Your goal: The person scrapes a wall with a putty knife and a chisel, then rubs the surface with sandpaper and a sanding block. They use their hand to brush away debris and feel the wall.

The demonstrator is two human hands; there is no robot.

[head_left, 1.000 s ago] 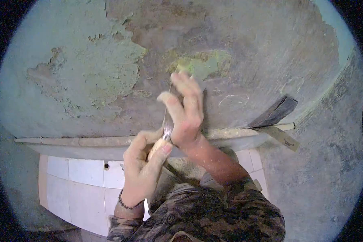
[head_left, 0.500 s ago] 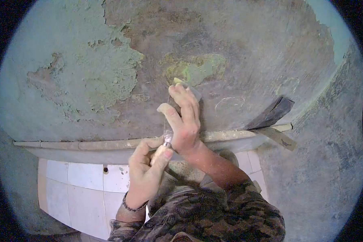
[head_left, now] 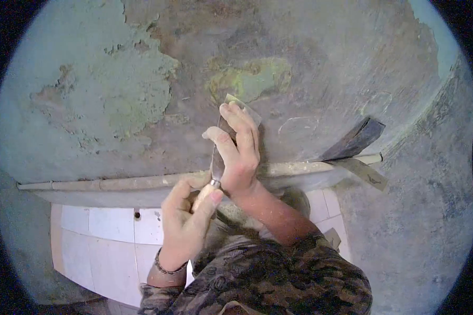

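Note:
My left hand (head_left: 184, 223), with a bracelet at its wrist, grips the pale wooden handle of a scraper (head_left: 217, 169). Its metal blade reaches up against the wall (head_left: 205, 31), with the broad edge just below a patch of yellow-green paint (head_left: 263, 81). My right hand (head_left: 239, 147) lies over the blade, fingers stretched along it near the edge and thumb apart to the left. The palm covers part of the blade.
A pipe (head_left: 136, 184) runs along the wall's foot. Dark strips (head_left: 356, 139) and a lighter strip (head_left: 362, 174) rest by its right end. Peeling green paint (head_left: 110, 79) covers the wall's left side. White tiles (head_left: 110, 262) lie below.
The view has shifted slightly. Both hands and the scraper have drawn back a little from the paint patch, and more of the blade's edge shows past the right fingertips.

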